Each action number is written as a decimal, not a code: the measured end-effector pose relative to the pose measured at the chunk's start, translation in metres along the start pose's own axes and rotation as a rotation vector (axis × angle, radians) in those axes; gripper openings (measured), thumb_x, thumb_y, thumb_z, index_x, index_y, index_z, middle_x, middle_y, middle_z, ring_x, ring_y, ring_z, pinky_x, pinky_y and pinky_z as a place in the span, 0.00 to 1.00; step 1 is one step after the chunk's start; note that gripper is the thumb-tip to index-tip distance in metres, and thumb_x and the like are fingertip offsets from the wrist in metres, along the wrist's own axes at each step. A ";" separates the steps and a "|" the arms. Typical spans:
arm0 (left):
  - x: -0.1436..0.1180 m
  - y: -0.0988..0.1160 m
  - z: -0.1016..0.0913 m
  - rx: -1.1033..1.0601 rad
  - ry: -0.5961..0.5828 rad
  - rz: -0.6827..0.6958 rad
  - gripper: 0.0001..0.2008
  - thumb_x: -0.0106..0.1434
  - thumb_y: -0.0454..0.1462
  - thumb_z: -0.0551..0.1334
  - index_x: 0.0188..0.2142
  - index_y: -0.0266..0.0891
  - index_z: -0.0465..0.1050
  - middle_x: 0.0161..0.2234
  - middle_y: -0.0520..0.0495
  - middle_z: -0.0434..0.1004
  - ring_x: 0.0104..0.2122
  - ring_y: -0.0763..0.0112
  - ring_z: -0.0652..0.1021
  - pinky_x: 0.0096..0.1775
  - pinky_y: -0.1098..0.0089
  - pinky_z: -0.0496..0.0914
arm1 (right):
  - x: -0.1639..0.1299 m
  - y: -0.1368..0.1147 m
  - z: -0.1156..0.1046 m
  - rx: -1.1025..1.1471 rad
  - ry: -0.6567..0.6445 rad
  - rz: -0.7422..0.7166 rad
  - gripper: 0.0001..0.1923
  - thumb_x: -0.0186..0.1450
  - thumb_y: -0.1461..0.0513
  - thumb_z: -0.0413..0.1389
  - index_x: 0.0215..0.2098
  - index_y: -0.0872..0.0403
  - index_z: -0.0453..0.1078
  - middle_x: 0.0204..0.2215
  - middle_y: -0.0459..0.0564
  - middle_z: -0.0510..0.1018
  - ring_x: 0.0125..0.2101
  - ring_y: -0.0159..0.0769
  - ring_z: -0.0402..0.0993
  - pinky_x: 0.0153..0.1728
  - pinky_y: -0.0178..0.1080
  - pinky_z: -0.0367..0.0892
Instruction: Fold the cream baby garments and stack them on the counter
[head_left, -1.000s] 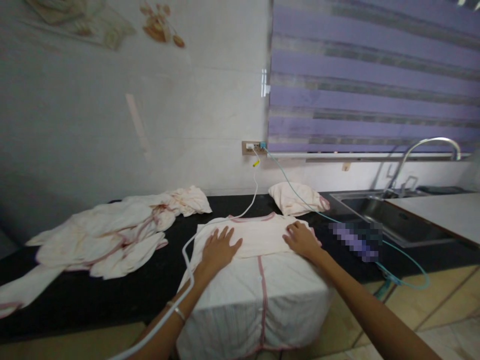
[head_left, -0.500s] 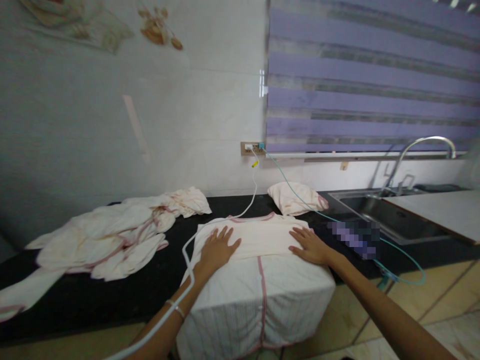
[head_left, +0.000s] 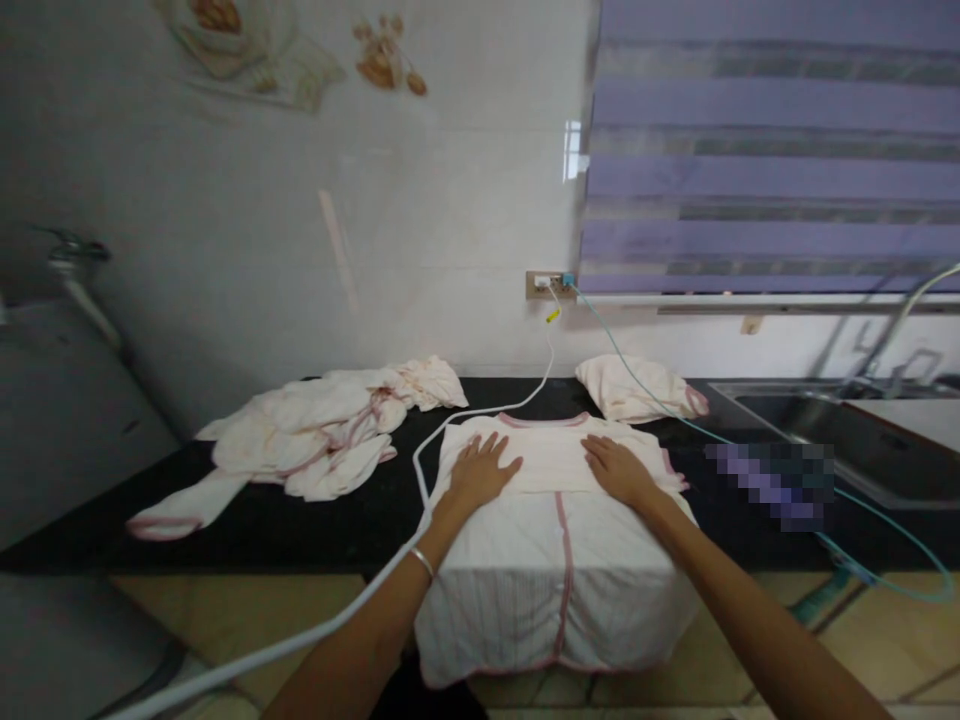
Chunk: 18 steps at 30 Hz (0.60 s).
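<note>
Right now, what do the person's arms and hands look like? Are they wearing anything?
Both arms are bare, with no sleeves and no gloves showing. The left hand has a thin silvery bangle around its wrist. The right hand has nothing on its wrist or fingers that I can see. No rings or nail colour can be made out; the picture is too soft for that.

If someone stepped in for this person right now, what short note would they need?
Left hand: flat, open, on the garment.
Right hand: flat, open, on the same garment, beside the pink seam.
Garment: spread on the black counter, its lower part hanging over the front edge.
Done: its top is folded over and pressed flat.
Left: a heap of clothes to the left; a small folded piece behind.
</note>
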<state>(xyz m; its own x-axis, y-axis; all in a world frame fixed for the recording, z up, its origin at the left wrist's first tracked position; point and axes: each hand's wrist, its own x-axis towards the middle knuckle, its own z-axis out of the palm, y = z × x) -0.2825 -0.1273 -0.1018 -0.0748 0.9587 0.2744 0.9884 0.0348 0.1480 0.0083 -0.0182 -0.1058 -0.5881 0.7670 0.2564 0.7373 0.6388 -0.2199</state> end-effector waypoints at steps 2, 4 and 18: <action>0.000 -0.001 0.001 0.011 -0.009 -0.008 0.32 0.72 0.57 0.53 0.69 0.46 0.64 0.71 0.43 0.60 0.71 0.46 0.59 0.68 0.49 0.56 | -0.008 0.009 0.007 -0.045 -0.019 0.032 0.29 0.75 0.53 0.42 0.69 0.55 0.64 0.70 0.58 0.63 0.70 0.47 0.57 0.68 0.53 0.54; 0.000 -0.002 0.001 0.014 -0.013 0.001 0.34 0.72 0.57 0.52 0.69 0.44 0.63 0.72 0.42 0.59 0.71 0.45 0.58 0.68 0.49 0.55 | -0.014 0.022 0.008 -0.084 -0.051 0.073 0.31 0.75 0.48 0.42 0.71 0.51 0.61 0.71 0.56 0.60 0.71 0.50 0.53 0.68 0.59 0.51; 0.000 0.000 0.002 0.056 -0.018 0.011 0.33 0.74 0.55 0.49 0.70 0.40 0.63 0.72 0.41 0.58 0.71 0.41 0.58 0.68 0.47 0.55 | -0.020 0.049 0.004 -0.194 -0.108 0.153 0.40 0.74 0.40 0.37 0.74 0.53 0.53 0.74 0.57 0.53 0.73 0.54 0.44 0.68 0.62 0.47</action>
<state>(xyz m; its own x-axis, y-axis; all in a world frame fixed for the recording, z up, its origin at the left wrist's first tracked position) -0.2824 -0.1272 -0.1034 -0.0625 0.9639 0.2588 0.9950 0.0400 0.0913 0.0553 -0.0019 -0.1255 -0.4891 0.8625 0.1297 0.8642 0.4993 -0.0615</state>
